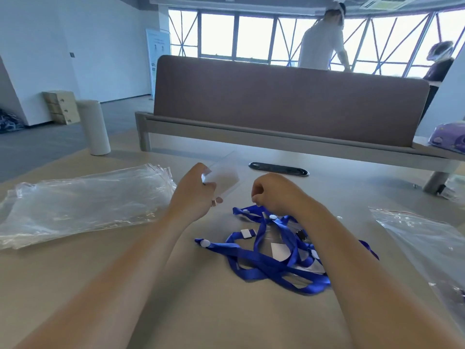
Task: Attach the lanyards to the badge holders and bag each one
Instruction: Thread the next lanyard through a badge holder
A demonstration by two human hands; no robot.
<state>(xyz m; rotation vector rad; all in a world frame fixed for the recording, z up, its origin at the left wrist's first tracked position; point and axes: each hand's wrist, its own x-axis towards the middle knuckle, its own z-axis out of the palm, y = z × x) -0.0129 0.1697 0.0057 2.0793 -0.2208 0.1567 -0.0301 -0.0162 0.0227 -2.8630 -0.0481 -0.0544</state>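
My left hand (195, 190) holds a clear badge holder (225, 176) with a white card in it, lifted above the table. My right hand (273, 191) is closed just above the far end of a blue lanyard (245, 211); whether its fingers pinch the strap is hard to tell. A tangled heap of blue lanyards (274, 260) with white snap buttons lies on the table below my right wrist, mixed with more clear badge holders (279, 250). A stack of clear plastic bags (83, 202) lies to the left.
Another clear zip bag (422, 238) lies at the right edge. A black cable grommet (278, 169) sits in the table behind my hands, in front of a brown desk divider (289, 104). A white cylinder (94, 127) stands at the back left. Two people stand beyond the divider.
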